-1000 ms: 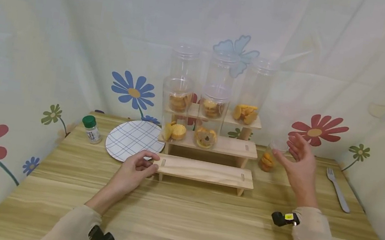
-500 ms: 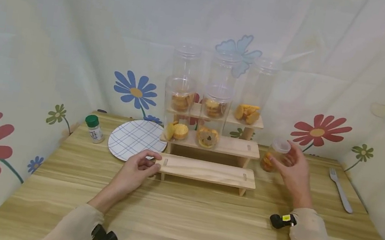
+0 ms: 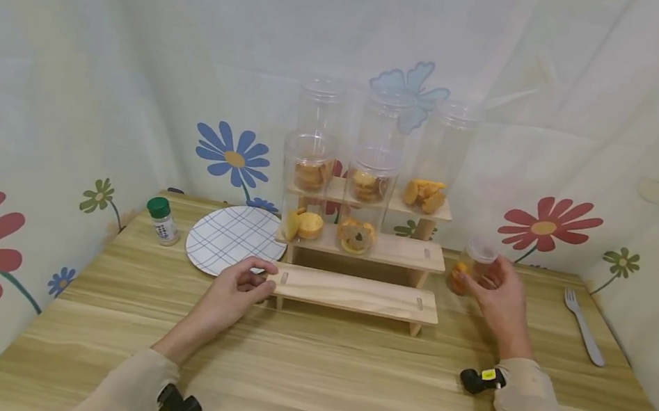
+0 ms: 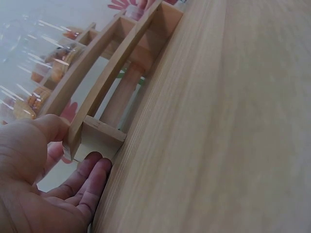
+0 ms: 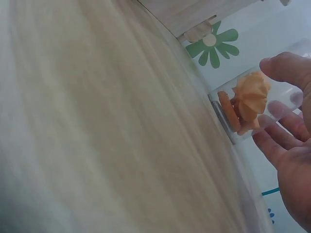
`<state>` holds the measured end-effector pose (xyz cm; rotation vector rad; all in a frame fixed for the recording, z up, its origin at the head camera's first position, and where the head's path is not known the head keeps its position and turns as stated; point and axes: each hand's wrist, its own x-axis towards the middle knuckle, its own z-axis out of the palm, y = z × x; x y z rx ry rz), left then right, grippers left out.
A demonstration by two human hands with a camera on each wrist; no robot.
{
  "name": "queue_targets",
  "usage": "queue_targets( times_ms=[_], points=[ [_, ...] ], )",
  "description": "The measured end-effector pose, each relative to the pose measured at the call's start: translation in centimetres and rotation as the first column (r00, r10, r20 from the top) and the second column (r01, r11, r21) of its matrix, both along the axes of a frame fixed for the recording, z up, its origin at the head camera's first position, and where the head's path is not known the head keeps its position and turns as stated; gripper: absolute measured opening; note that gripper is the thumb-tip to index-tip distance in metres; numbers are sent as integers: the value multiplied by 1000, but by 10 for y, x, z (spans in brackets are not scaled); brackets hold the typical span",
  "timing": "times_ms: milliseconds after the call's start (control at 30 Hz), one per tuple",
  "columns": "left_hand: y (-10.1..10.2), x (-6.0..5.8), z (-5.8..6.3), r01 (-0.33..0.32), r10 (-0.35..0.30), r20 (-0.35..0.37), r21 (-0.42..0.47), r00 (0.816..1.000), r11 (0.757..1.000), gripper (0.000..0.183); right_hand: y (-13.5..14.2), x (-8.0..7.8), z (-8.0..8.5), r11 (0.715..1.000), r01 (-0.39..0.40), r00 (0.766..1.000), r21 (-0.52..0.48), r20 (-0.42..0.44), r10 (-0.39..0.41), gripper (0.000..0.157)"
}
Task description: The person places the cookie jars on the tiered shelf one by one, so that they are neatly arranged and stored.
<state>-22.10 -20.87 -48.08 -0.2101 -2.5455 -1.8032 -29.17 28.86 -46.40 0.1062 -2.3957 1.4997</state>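
Observation:
My left hand (image 3: 234,289) holds the left end of the lowest tier of a three-tier wooden display rack (image 3: 355,293). In the left wrist view the thumb lies on the end of the board, with the other fingers below it by the short leg (image 4: 103,130). On the right, my right hand (image 3: 503,307) grips a clear lidded jar (image 3: 476,260) of cookies just beyond the rack. Thumb and fingers lie on opposite sides of this jar, and a swirled cookie (image 5: 252,94) shows inside. Its base is close over the tabletop, almost upright.
Several tall clear jars, such as the front one with cookies (image 3: 357,234), stand on the upper two tiers. A checked plate (image 3: 215,253) and a green-capped shaker (image 3: 162,223) lie to the left. A fork (image 3: 584,329) rests at the right. A flowered curtain surrounds the table (image 3: 341,390).
My right hand has moved left and down to the small jar, and its fingers have closed round it. The left hand stays at the rack's end.

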Motion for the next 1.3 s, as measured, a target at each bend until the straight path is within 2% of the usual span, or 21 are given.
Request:
queue_targets(
  times_ms=[300, 633, 933, 1067, 1300],
  points=[
    [0, 0, 1, -5, 5, 3, 3, 1000, 1000, 27, -2, -1, 2, 998, 30, 1000, 59, 8, -30, 59],
    [1, 1, 2, -7, 7, 2, -2, 1000, 1000, 27, -4, 1, 5, 997, 23, 1000, 76, 7, -24, 58],
    [2, 1, 3, -6, 6, 7, 1, 1000, 1000, 27, -3, 1, 9, 999, 25, 1000, 35, -17, -24, 55],
    [1, 1, 2, -3, 3, 9, -2, 1000, 1000, 27, -2, 2, 16, 999, 38, 999, -19, -34, -39, 57],
    [0, 1, 1, -7, 7, 8, -6, 1000, 1000, 28, -4, 7, 41, 997, 62, 991, -55, -116, -68, 54]
  ],
)
